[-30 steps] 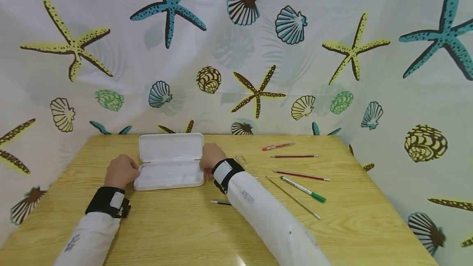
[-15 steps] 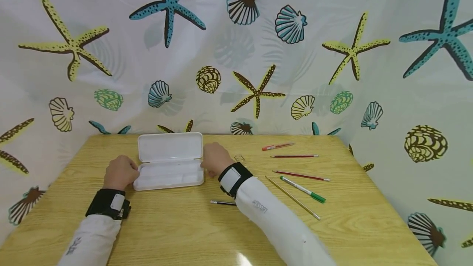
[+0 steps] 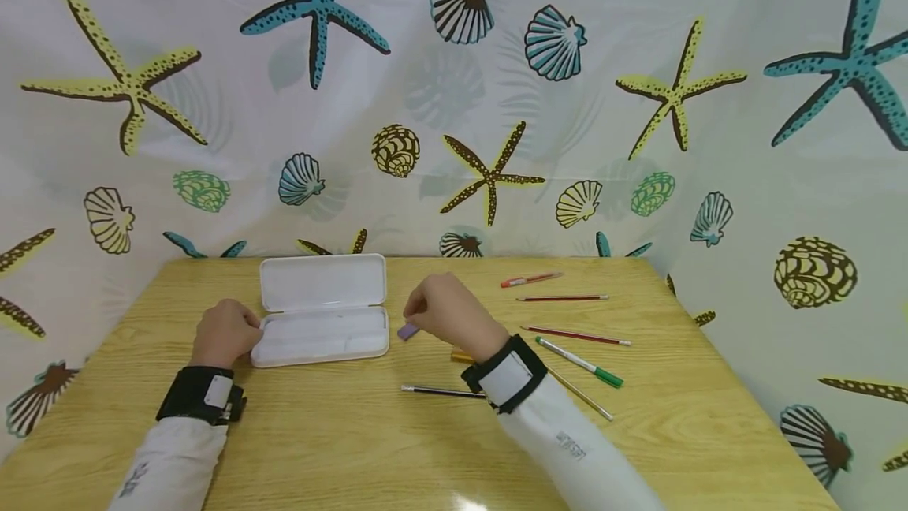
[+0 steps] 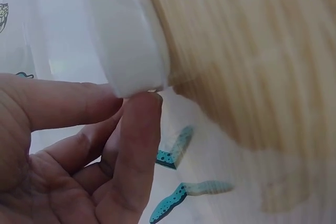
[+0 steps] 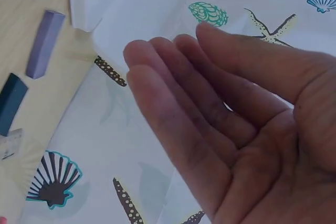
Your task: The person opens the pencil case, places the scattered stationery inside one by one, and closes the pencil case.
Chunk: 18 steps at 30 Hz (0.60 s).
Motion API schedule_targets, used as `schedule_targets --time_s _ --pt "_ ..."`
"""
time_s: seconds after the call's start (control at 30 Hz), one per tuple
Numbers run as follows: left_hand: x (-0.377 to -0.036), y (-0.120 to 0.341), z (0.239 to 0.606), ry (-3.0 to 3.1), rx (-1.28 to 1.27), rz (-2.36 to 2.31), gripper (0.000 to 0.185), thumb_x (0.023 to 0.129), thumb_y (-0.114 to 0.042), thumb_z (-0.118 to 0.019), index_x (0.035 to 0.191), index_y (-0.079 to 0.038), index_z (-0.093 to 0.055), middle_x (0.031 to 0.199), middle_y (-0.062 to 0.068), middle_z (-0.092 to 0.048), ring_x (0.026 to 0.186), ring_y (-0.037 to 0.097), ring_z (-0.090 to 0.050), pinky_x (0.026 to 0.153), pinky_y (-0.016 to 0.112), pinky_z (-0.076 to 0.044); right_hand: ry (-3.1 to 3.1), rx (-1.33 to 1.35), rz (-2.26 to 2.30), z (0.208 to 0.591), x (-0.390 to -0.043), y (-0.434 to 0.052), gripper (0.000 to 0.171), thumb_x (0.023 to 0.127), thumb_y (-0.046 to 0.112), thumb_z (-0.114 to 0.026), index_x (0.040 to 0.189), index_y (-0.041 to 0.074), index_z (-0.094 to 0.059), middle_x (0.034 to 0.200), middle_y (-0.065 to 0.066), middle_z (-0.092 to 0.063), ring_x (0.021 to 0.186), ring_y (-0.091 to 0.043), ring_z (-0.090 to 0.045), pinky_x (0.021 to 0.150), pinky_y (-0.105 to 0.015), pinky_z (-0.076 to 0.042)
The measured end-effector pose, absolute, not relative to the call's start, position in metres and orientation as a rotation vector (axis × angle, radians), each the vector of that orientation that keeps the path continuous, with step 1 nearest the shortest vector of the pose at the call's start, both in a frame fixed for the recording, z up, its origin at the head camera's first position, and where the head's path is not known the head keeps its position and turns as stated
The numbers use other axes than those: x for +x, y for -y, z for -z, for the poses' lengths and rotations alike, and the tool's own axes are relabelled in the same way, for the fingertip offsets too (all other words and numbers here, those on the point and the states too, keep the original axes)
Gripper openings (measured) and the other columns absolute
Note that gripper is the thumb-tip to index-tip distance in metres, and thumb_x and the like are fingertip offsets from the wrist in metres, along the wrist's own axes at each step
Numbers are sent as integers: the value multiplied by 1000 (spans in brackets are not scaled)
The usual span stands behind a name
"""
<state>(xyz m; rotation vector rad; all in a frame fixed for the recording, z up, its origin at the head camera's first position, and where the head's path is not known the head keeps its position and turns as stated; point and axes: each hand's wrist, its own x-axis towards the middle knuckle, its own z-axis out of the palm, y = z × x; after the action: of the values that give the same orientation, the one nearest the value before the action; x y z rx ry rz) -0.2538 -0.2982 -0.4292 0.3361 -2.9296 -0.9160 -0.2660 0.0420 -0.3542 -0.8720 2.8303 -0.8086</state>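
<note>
A white pencil case (image 3: 321, 352) stands with its lid raised on the wooden table; nothing shows inside its tray. At its left end my left hand (image 3: 225, 331) holds on, thumb and forefinger pinching the corner in the left wrist view. My right hand (image 3: 454, 314) hovers to the right of the case, fingers loosely bent and holding nothing in the right wrist view. Just below its fingertips lies a purple eraser (image 3: 407, 331) on the table. In the right wrist view a dark green block (image 5: 11, 103) lies near the purple eraser, beside a small clear piece (image 5: 10, 144).
A black pencil (image 3: 441, 392) lies at the front. On the right are a gold pencil (image 3: 583, 393), a green-capped marker (image 3: 580, 361), two red pencils (image 3: 576, 335) and an orange pen (image 3: 532, 280). A yellow-orange item (image 3: 463, 356) is partly hidden under my right wrist.
My right hand has drawn away from the case's right end, moving right and uncovering the purple eraser and more of the black pencil. My left hand has stayed at the corner.
</note>
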Motion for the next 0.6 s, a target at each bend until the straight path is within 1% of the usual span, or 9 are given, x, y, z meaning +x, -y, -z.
schedule_targets --time_s 0.07,0.2,0.33,0.5,0.6 --pt "-253 298 428 2937 332 919 16 85 -3 -66 89 12 -71 77 18 -64 67 29 -58 55 34 -45 -2813 -881 801 358 -258 -50 5 91 10 -79 90 6 -81 87 -1 -76 70 -8 -62 66 -26 -51" --pt "-253 300 427 2947 304 932 16 86 -3 -66 89 11 -72 77 18 -64 65 27 -58 54 34 -45 -2796 -891 741 367 -245 -64 4 89 8 -80 90 4 -80 86 -2 -75 70 -10 -62 66 -28 -52" --pt "-255 302 428 2954 283 947 17 87 -4 -66 90 11 -73 78 17 -66 63 25 -59 53 33 -45 -2797 -899 651 376 -237 -76 4 87 8 -82 88 6 -79 84 0 -72 75 -11 -64 70 -31 -54" --pt "-256 304 429 2962 301 970 21 89 -5 -67 98 14 -72 85 22 -68 66 27 -60 55 33 -47 -2803 -887 514 386 -234 -83 8 83 9 -86 86 9 -79 81 4 -69 75 -11 -63 70 -31 -53" --pt "-255 304 430 2970 314 988 22 90 -5 -67 99 14 -72 86 23 -68 66 27 -61 55 33 -48 -2804 -891 483 389 -233 -84 10 81 8 -87 84 10 -78 79 4 -68 74 -12 -62 70 -32 -53"
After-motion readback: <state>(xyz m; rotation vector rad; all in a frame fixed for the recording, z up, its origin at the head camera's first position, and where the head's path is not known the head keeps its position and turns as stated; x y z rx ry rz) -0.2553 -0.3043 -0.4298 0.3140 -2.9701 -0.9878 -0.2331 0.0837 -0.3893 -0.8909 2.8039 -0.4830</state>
